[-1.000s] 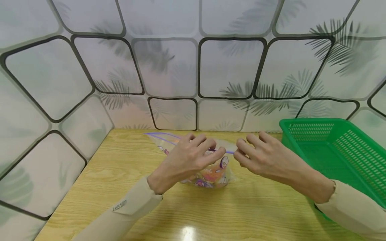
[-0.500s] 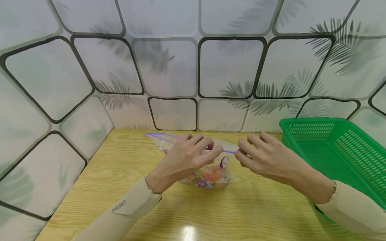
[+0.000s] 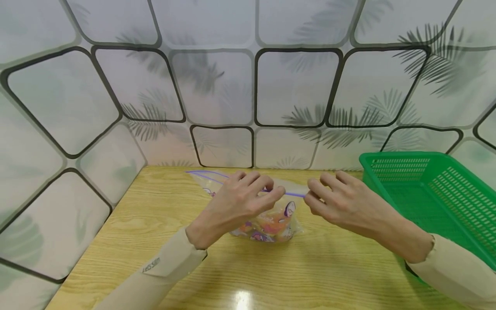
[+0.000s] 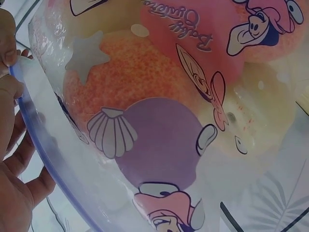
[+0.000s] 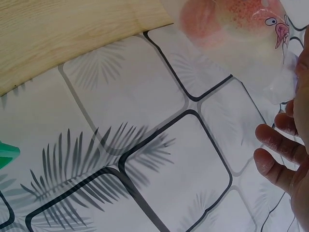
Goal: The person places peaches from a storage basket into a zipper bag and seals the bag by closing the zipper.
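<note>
A clear zip bag (image 3: 271,224) with a purple zip strip (image 3: 295,195) stands on the wooden table. Cartoon figures, shells and "Baby Oysters" lettering are printed on it; in the left wrist view, round orange and pale yellow things (image 4: 130,63) show through the plastic. My left hand (image 3: 248,196) pinches the strip near its middle, thumb on the near side. At the strip's right end, my right hand (image 3: 339,196) grips the bag's top edge. Left of my left hand, two purple lines of the zip spread apart. Curled right fingers (image 5: 275,174) appear beside the bag in the right wrist view.
A green perforated plastic basket (image 3: 387,189) stands on the right, next to my right forearm. Behind the table (image 3: 162,215) rises a pale wall covering (image 3: 217,86) with dark-outlined shapes and leaf prints, which continues along the left side.
My left hand has shifted slightly left along the zip strip, and my right hand slightly right. More of the purple strip shows between them. The bag stays in place.
</note>
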Motion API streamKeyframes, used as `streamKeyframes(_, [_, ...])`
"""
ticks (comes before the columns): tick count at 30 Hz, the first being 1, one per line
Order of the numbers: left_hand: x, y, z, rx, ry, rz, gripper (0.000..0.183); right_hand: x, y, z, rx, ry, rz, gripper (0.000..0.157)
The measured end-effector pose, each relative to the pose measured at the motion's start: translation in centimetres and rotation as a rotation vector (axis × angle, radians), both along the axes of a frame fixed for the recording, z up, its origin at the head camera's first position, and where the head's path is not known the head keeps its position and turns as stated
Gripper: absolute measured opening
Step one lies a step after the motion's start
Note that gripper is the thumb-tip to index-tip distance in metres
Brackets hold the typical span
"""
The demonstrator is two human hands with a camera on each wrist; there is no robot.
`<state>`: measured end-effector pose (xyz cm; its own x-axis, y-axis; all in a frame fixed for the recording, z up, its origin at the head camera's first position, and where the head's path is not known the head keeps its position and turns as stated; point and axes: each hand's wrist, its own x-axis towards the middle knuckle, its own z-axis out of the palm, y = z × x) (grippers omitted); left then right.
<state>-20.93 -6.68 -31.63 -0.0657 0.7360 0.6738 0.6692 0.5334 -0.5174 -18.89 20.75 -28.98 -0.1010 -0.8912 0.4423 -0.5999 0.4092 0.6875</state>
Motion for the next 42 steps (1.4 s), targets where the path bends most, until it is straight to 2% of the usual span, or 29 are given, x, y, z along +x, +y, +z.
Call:
streamKeyframes(7, [0.04, -0.08, 0.1, 0.008, -0.046, -0.011, 0.008, 0.06, 0.13, -0.05, -0.019, -0.008, -0.007, 0.038])
streamKeyframes(18, [0.03, -0.36, 0.14, 0.026, -0.038, -0.023, 0.011, 0.08, 0.24, -0.01, -0.049, -0.004, 0.015, 0.033])
streamKeyframes(42, [0.23, -1.0, 0.08, 0.03, -0.048, -0.006, 0.015, 0.35, 0.56, -0.34, -0.056, -0.014, -0.003, 0.032])
